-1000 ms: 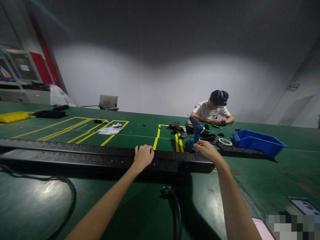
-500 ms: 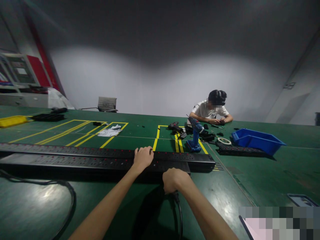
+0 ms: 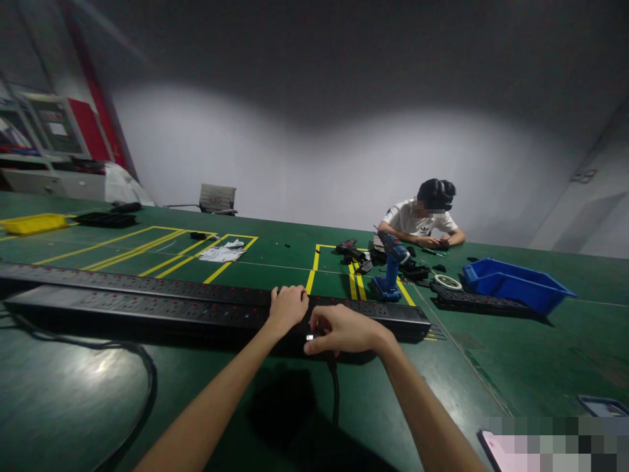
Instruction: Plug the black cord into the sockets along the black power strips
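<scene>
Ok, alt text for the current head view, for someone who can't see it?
A person's right hand holds a mostly hidden plug on a black cable, while the left hand rests on long black power strips on a green table. Beyond are a blue drill, a blue bin and another person leaning on the table.

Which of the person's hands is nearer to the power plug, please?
Right: the right hand grips the plug, its metal end showing at the thumb. The left hand is left of it, on the black power strips.
</scene>
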`<state>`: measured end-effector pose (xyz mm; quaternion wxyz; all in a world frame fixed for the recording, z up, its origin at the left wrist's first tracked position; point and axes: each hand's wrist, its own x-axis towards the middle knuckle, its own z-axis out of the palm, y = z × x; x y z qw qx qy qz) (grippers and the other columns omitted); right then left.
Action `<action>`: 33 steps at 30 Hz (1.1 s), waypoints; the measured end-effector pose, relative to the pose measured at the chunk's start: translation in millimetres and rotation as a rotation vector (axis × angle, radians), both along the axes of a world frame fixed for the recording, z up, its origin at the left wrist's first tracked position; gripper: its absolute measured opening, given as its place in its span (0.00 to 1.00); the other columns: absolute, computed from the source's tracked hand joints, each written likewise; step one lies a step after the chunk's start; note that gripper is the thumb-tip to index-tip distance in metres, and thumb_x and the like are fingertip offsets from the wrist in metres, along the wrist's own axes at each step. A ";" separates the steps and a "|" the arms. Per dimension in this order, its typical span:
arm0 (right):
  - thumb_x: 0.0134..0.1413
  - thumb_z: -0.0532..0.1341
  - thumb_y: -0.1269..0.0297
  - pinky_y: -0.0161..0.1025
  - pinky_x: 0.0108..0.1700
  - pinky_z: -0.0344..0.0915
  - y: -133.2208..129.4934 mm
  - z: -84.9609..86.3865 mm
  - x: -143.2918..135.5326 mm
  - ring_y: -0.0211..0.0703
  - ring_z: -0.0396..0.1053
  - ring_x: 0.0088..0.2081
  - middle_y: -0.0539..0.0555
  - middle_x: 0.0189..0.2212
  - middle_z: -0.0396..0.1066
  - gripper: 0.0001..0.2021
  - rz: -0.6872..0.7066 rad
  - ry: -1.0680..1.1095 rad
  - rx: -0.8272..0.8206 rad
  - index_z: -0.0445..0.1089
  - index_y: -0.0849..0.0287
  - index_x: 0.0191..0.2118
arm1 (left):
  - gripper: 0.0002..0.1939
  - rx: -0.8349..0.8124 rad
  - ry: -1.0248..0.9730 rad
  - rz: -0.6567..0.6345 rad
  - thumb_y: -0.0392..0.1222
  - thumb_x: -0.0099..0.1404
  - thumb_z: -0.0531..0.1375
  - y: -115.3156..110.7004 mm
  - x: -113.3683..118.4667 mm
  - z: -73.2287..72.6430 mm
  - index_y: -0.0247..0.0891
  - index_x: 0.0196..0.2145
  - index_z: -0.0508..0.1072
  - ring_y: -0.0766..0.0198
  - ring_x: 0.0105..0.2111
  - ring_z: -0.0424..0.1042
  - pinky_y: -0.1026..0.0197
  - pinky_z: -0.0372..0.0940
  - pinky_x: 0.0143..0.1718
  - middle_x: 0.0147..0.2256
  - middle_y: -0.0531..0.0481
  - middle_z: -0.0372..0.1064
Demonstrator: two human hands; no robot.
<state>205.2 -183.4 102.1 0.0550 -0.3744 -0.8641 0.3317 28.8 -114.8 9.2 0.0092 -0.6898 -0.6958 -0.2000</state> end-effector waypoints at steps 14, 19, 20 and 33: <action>0.46 0.63 0.44 0.31 0.23 0.58 70.7 -35.0 -23.3 0.35 0.65 0.21 0.51 0.26 0.71 0.22 -0.500 0.013 0.207 0.69 0.59 0.36 | 0.16 0.015 -0.008 -0.022 0.46 0.67 0.49 -4.9 -2.3 2.9 0.43 0.45 0.72 0.53 0.46 0.67 0.48 0.49 0.54 0.42 0.45 0.73; 0.42 0.64 0.44 0.34 0.28 0.62 85.6 -35.6 -27.4 0.40 0.69 0.25 0.53 0.29 0.72 0.21 -0.536 -0.137 0.234 0.69 0.58 0.34 | 0.16 0.028 -0.004 -0.014 0.46 0.68 0.48 0.9 -2.7 -3.1 0.43 0.44 0.73 0.53 0.46 0.67 0.47 0.48 0.54 0.43 0.45 0.73; 0.42 0.64 0.44 0.35 0.29 0.63 88.0 -35.2 -28.0 0.43 0.70 0.27 0.54 0.29 0.73 0.21 -0.542 -0.166 0.256 0.70 0.58 0.33 | 0.16 0.033 -0.005 -0.017 0.46 0.68 0.48 1.2 -2.8 -3.7 0.43 0.44 0.73 0.53 0.46 0.68 0.47 0.48 0.54 0.43 0.45 0.73; 0.41 0.63 0.49 0.46 0.41 0.67 104.1 -35.6 -42.3 0.59 0.70 0.45 0.65 0.43 0.72 0.23 -0.562 -0.329 0.360 0.73 0.60 0.41 | 0.17 0.035 -0.007 -0.040 0.46 0.69 0.46 1.1 -5.3 -4.6 0.43 0.44 0.72 0.53 0.46 0.67 0.47 0.48 0.54 0.41 0.45 0.73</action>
